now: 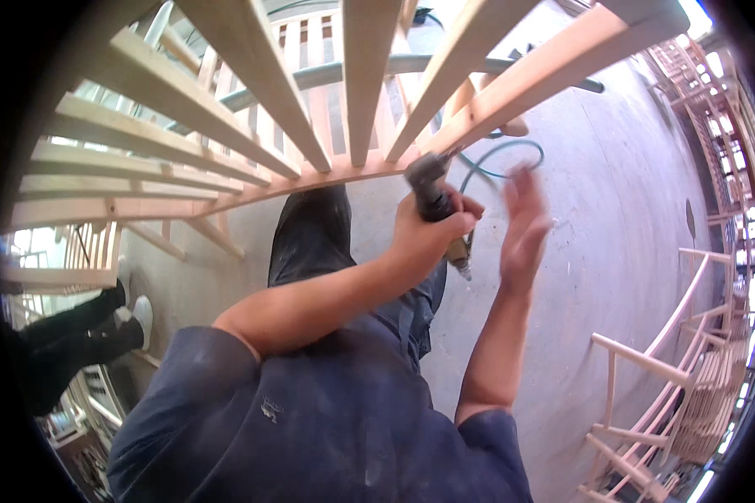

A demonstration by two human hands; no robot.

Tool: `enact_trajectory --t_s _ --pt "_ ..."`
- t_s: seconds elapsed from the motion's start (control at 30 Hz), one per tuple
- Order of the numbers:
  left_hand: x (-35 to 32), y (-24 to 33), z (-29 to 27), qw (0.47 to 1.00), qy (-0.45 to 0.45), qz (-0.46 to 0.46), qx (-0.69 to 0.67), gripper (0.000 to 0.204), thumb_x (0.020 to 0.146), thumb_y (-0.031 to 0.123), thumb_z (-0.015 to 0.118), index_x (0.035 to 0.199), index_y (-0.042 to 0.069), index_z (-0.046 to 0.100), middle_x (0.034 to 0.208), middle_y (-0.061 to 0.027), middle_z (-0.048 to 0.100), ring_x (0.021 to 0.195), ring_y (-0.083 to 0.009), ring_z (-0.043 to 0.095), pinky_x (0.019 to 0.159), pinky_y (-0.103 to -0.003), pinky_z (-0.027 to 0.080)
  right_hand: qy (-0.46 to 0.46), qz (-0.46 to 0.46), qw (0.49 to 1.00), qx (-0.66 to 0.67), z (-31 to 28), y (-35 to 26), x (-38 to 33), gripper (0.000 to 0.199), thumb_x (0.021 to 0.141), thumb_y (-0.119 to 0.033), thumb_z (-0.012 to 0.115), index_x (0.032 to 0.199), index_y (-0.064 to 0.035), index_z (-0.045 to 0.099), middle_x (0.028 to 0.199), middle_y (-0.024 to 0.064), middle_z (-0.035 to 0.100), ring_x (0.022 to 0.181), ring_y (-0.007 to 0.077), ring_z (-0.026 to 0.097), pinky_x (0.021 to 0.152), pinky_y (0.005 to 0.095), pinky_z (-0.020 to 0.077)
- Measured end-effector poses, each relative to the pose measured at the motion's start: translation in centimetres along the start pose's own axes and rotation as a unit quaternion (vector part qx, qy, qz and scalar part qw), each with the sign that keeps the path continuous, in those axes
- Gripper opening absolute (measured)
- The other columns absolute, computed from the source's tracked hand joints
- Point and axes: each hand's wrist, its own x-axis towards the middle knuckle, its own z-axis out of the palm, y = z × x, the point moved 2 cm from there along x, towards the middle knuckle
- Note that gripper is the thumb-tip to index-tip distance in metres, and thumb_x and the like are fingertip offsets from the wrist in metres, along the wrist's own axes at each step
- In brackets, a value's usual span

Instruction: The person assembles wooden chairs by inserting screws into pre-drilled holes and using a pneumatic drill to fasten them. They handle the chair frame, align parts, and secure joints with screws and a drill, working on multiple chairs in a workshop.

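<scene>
My left hand is wrapped round the grip of a dark pistol-shaped drill. The drill's narrow tip points right, close to the lower rail of a pale wooden slatted frame; I cannot tell whether it touches. A brass-coloured fitting shows at the grip's lower end. To the right of the drill, my right hand is raised, smeared by motion, with its fingers stretched upward and nothing visible in it. The frame's slats fan out across the top of the view, in front of me.
A teal hose loops on the grey floor beyond my hands. Wooden chair-like frames stand at the right, with more stacked behind. At the left are another person's dark-clothed legs and white shoe. A grey-green bar crosses behind the slats.
</scene>
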Motion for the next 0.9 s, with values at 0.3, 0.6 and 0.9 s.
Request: enact_trajectory --t_s 0.3,0.6,0.9 --pt "-5.4 -5.4 -2.6 0.899 -0.276 -0.276 0.199 0.044 0.092 0.025 0.077 0.122 -0.003 0.061 0.119 -0.0151 0.065 0.111 -0.0190 0.061 0.093 -0.033 0.051 0.217 0.153 0.899 -0.348 -2.9 6.0 -24.5 0.043 0.081 -0.033 0.086 0.105 -0.0015 0.068 0.083 0.0072 0.068 0.077 0.0201 0.065 0.072 0.0358 0.0511" --pt "-12.9 11.6 -20.2 0.947 0.086 0.109 0.291 0.018 0.102 0.017 0.064 0.099 -0.001 0.066 0.086 -0.0044 0.068 0.077 -0.0113 0.064 0.070 -0.027 0.053 0.322 0.370 0.735 -0.468 -12.4 18.4 -42.0 0.051 0.085 -0.047 0.077 0.086 0.0032 0.069 0.078 0.0210 0.069 0.070 0.0334 0.063 0.069 0.0475 0.0489" --pt "-25.7 27.8 -36.4 0.551 0.588 0.472 0.358 0.030 0.106 0.030 0.055 0.097 0.002 0.059 0.085 -0.0031 0.060 0.076 -0.0094 0.056 0.068 -0.026 0.047 0.154 0.422 0.675 -0.585 -15.6 24.6 -45.5 0.049 0.096 -0.042 0.067 0.108 0.0052 0.066 0.090 0.0211 0.070 0.081 0.0347 0.067 0.076 0.0453 0.0532"
